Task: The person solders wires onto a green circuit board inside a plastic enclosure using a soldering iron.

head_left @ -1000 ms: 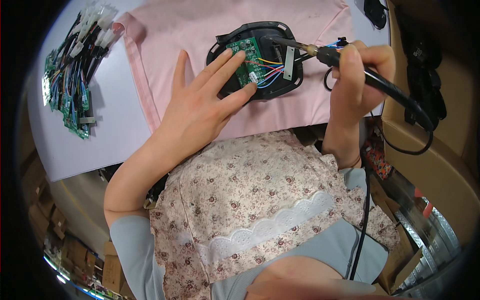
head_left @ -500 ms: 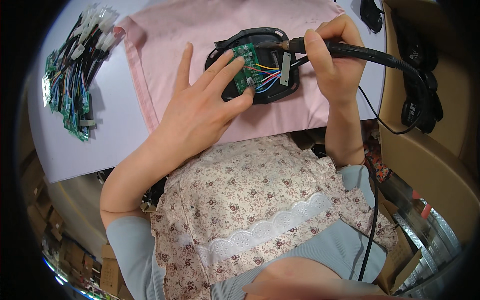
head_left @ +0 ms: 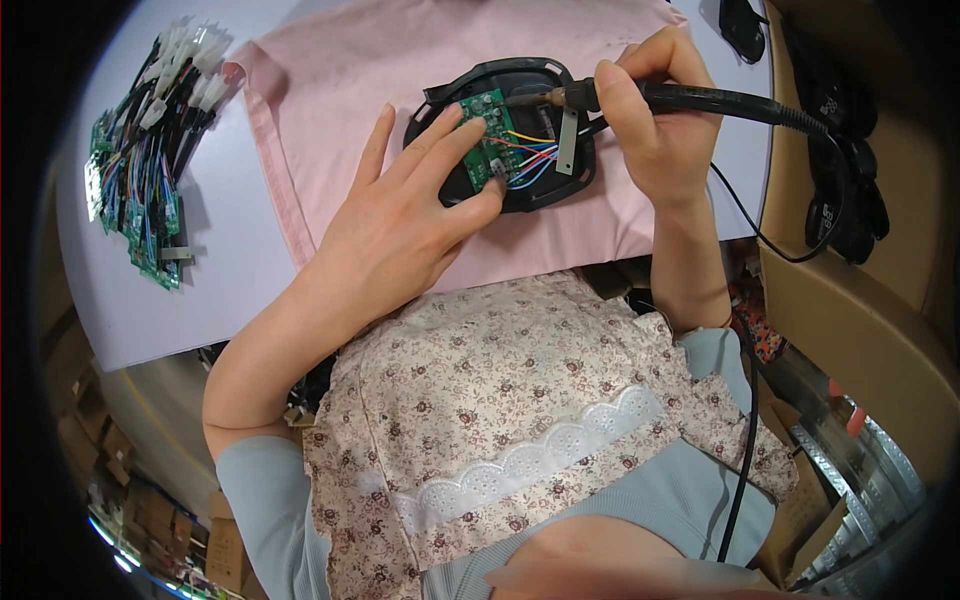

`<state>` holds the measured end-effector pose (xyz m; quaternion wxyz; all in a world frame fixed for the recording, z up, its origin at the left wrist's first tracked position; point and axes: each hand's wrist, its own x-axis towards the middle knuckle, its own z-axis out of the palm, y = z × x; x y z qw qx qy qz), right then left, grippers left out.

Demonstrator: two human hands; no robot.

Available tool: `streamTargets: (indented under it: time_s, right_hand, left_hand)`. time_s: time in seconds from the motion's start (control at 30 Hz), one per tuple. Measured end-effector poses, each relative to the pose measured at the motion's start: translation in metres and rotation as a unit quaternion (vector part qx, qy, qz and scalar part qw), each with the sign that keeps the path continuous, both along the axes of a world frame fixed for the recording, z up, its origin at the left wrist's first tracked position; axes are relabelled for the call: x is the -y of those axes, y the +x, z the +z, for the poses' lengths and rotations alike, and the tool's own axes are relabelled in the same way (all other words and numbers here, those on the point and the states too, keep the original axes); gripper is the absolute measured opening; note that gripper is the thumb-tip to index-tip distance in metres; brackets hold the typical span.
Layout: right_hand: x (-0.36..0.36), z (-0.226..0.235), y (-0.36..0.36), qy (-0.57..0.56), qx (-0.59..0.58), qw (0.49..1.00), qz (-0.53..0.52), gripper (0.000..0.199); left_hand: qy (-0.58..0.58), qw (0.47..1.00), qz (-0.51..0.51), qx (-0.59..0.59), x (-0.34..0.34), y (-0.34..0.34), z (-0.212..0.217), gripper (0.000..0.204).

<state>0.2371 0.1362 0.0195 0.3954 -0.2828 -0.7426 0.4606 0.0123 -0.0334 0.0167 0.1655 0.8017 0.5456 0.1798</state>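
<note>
A green circuit board (head_left: pixel 486 103) lies inside a black oval plastic housing (head_left: pixel 500 67). My left hand (head_left: pixel 400 220) rests over its left side with fingers spread, the fingertips and thumb pressing on the board. In my closed right hand (head_left: pixel 668 140) is a soldering iron (head_left: pixel 578 95), gripped like a pen. Its tip points left at the board's upper right edge; whether it touches is too small to tell. Coloured wires (head_left: pixel 530 150) run from the board toward a small pale metal strip (head_left: pixel 567 140) at the housing's right side.
Pink cloth (head_left: pixel 340 75) covers part of the white table (head_left: pixel 230 290). Wired circuit boards (head_left: pixel 150 150) with white connectors are piled at left. A cardboard box (head_left: pixel 850 310) at right holds black parts (head_left: pixel 840 200). Another black part (head_left: pixel 742 30) lies at the far right. The iron's cable (head_left: pixel 750 430) hangs down at right.
The soldering iron and my right hand have moved slightly left, bringing the tip to the board's upper right edge. The housing has shifted a little left. My left hand keeps its hold-down pose.
</note>
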Motion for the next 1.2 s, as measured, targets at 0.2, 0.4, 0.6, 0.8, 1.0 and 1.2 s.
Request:
streamTargets:
  time_s: [0.2,0.4,0.6,0.8,1.0,1.2]
  right_hand:
    - [-0.0017,-0.0025,-0.001,-0.005,-0.008,1.0,0.008,0.02]
    - [-0.001,-0.0023,0.0001,-0.011,-0.009,1.0,0.006,0.02]
    - [-0.002,-0.0033,0.0006,-0.009,-0.01,1.0,0.006,0.02]
    - [-0.0016,-0.0038,0.0013,-0.01,-0.014,1.0,0.003,0.02]
    - [-0.0013,-0.0026,0.0023,-0.008,-0.011,1.0,0.005,0.021]
    - [-0.0004,-0.0031,0.0024,-0.003,-0.007,1.0,0.002,0.022]
  left_hand:
    - [-0.002,1.0,0.001,0.003,0.0005,-0.0002,-0.0002,0.033]
    - [-0.003,1.0,0.002,0.005,0.0007,0.0001,0.0,0.035]
    - [-0.007,1.0,0.003,0.008,0.0005,0.0005,0.0005,0.036]
    - [-0.01,1.0,0.004,0.011,0.0009,0.0004,0.0,0.037]
    - [-0.011,1.0,0.003,0.01,0.0009,0.0003,0.0,0.038]
    - [-0.012,1.0,0.004,0.011,0.0012,0.0,-0.0007,0.039]
